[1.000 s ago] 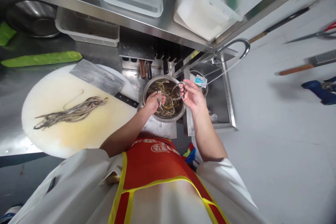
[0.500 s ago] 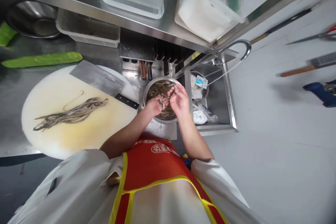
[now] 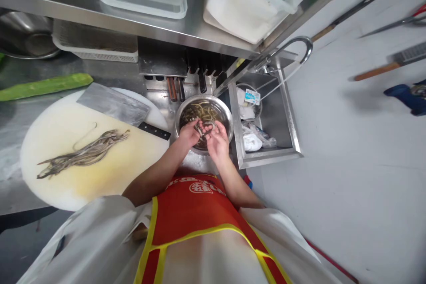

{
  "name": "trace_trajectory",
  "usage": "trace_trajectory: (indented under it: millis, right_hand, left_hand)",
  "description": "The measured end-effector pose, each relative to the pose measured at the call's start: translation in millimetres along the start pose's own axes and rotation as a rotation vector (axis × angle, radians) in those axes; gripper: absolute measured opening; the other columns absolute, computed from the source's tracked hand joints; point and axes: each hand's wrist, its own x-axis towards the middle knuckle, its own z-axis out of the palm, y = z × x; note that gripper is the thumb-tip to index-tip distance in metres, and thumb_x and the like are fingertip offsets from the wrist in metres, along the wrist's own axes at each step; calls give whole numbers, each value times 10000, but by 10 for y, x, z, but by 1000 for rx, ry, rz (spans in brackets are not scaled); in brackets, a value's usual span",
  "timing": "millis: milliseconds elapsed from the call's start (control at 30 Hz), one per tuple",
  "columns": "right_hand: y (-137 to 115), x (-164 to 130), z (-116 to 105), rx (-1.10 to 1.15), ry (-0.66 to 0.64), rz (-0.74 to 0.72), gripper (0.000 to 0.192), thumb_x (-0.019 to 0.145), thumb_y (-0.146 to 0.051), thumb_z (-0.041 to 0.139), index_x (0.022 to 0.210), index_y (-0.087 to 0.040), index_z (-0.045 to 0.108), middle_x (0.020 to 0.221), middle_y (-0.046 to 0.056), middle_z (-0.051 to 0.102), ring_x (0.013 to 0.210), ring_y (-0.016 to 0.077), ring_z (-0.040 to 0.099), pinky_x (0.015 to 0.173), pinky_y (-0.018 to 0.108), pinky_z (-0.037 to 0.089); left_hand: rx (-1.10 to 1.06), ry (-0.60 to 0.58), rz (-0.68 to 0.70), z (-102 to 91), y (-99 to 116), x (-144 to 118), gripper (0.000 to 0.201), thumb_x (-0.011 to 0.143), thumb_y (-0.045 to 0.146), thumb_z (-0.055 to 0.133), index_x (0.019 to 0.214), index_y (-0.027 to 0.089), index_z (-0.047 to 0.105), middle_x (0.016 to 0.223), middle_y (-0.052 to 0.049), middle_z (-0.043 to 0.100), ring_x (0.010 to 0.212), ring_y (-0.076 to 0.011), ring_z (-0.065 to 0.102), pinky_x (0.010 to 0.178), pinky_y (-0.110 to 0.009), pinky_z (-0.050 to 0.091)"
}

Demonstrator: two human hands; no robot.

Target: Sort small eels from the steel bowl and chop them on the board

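Observation:
A steel bowl (image 3: 229, 120) holds murky water and many thin strips that look like sliced eel (image 3: 203, 108). Over its near side, my left hand (image 3: 189, 134) is closed around several eel strips. Just beside it, my right hand (image 3: 218, 143) has curled fingers pinching an eel strip (image 3: 210, 124), and the fingertips of both hands nearly meet. To the left, a bundle of long dark eel strips (image 3: 86, 154) lies on a round white cutting board (image 3: 113, 182). A cleaver (image 3: 116, 105) rests across the board's far edge, its black handle toward the bowl.
Right of the bowl is a sink (image 3: 282, 137) with bagged items and a curved faucet (image 3: 308, 49). Behind stand a knife rack (image 3: 163, 57) and a white basket (image 3: 96, 42). A peeled green vegetable (image 3: 46, 86) lies beyond the board. Overhead, a steel shelf (image 3: 133, 24) carries plastic bins.
My right hand has come down from the bowl's far right side to its near side, beside the left hand. The whole view has shifted slightly. The board and cleaver stay put.

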Motion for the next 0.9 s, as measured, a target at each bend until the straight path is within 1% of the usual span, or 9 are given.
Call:
trace_trajectory:
  millis: [167,300,367,433,500,633,767,833,900]
  right_hand:
    - [105,-298,-174,90,49,125,431,686,-234,715,1099,-311,617,1001,-1,709,1074,195,663,1027,425,503]
    - [87,-385,-342,-11,-23,383,441,674,-254,763,1096,-276,636,978,31,741,917,223,721,823,387,581]
    - [37,-268,-421,-176,-98,415,420,683,-265,758,1088,-263,649,962,32,737,816,211,718,717,352,580]
    - [-27,-22,-472,-407,-135,310,315,717,-259,718,1027,-251,665,924,16,724,765,187,693,697,334,567]
    - [-84,307,-476,-703,-138,124,185,771,-228,658,955,-236,676,883,13,714,782,185,671,780,357,554]
    - [-112,898,-340,-1334,-330,-215,250,838,-117,588,1037,-199,715,1114,107,713,1078,264,611,1038,412,416]
    - [-85,1147,-174,-1865,-564,-241,220,834,-78,591,987,-132,739,1153,186,702,1187,305,547,1061,426,340]
    - [-119,1196,-148,-1965,-594,-230,201,868,-112,563,949,-118,747,1109,192,717,1152,302,575,1030,421,354]
    - [-201,1235,-166,-1935,-603,-234,226,910,-187,537,937,-139,756,1083,163,732,1088,280,615,975,385,393]
  left_hand:
    - [11,-151,209,4,66,-77,71,888,94,625,852,148,653,718,-16,627,640,-98,580,654,-235,488]
    - [109,-189,377,24,126,-128,25,876,181,678,863,181,657,749,-11,620,673,-108,569,681,-245,484]
    - [171,-167,428,29,145,-136,36,874,222,691,869,199,664,740,-7,604,658,-112,549,676,-251,484]
    - [217,-150,446,17,145,-134,39,874,245,695,874,213,674,727,-5,590,636,-116,529,659,-258,485]
    - [241,-144,436,-15,126,-127,30,869,247,699,874,221,684,712,-3,578,616,-117,516,643,-262,484]
    - [226,-179,399,-117,70,-111,46,838,215,725,876,211,698,702,0,572,608,-107,518,613,-249,466]
    - [209,-191,385,-184,43,-95,153,786,231,778,903,180,693,698,-1,584,612,-104,528,610,-249,453]
    - [194,-188,375,-189,38,-85,177,772,232,791,907,171,692,691,-2,588,612,-107,528,616,-256,453]
    - [172,-182,358,-178,37,-76,165,773,214,787,895,159,690,683,-6,590,609,-109,529,614,-257,452]
